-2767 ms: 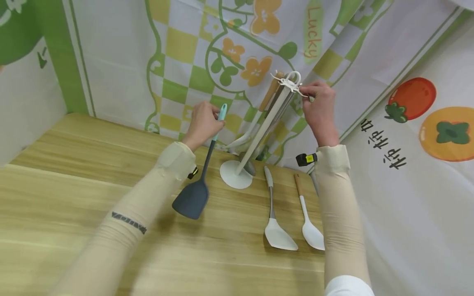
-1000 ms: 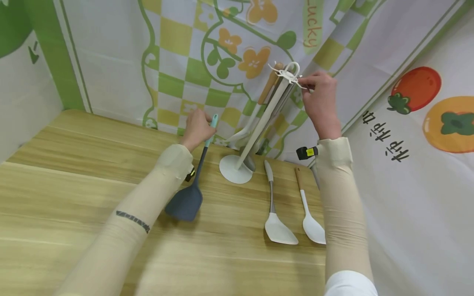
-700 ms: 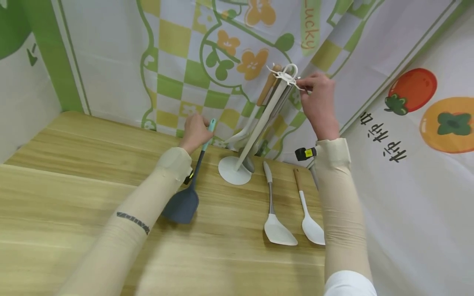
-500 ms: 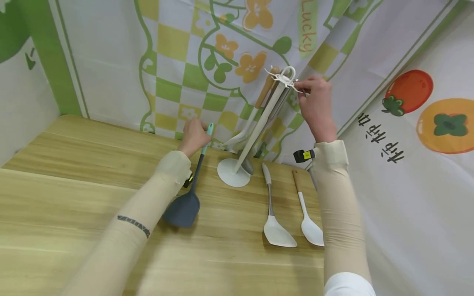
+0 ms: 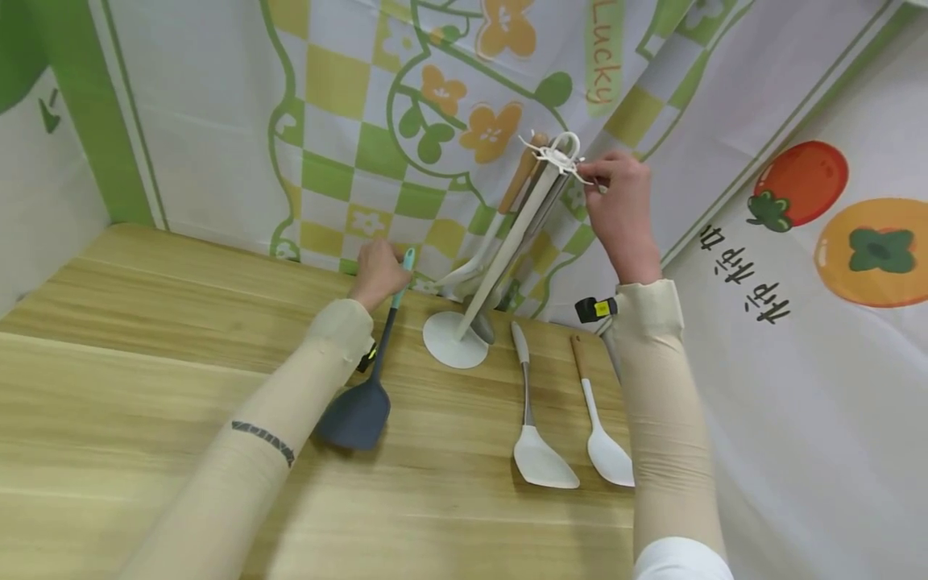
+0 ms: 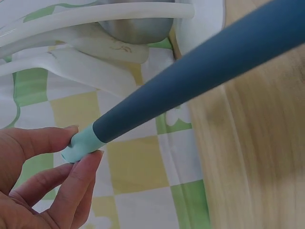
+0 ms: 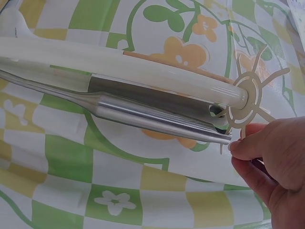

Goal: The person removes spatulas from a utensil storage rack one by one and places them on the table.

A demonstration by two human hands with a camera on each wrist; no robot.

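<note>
Head view: left hand (image 5: 377, 272) pinched on the teal tip of the dark spatula (image 5: 362, 403), blade down on the wooden table (image 5: 145, 338) back toward the forearm. Utensil stand (image 5: 500, 258) just to that hand's right, leaning, round base on the table. Right hand (image 5: 618, 201) up at the hook ring (image 5: 558, 155), fingertips closed on one spoke. White spatula (image 5: 532, 435) and white spoon (image 5: 598, 427) flat beside the right forearm.

Left wrist view: thumb and fingers (image 6: 81, 171) curled round the pale teal tip (image 6: 78, 147), shaft running away up and right, hanging utensil heads beyond the fingers.

Right wrist view: fingertips (image 7: 243, 145) nipped on a spoke of the ring (image 7: 248, 98), steel handle (image 7: 157, 119) hanging just left of them.

Best done, by the look of it, with the ring held steady, the tip gripped lightly, and its hole fed squarely onto a free hook without knocking the hung pieces.
</note>
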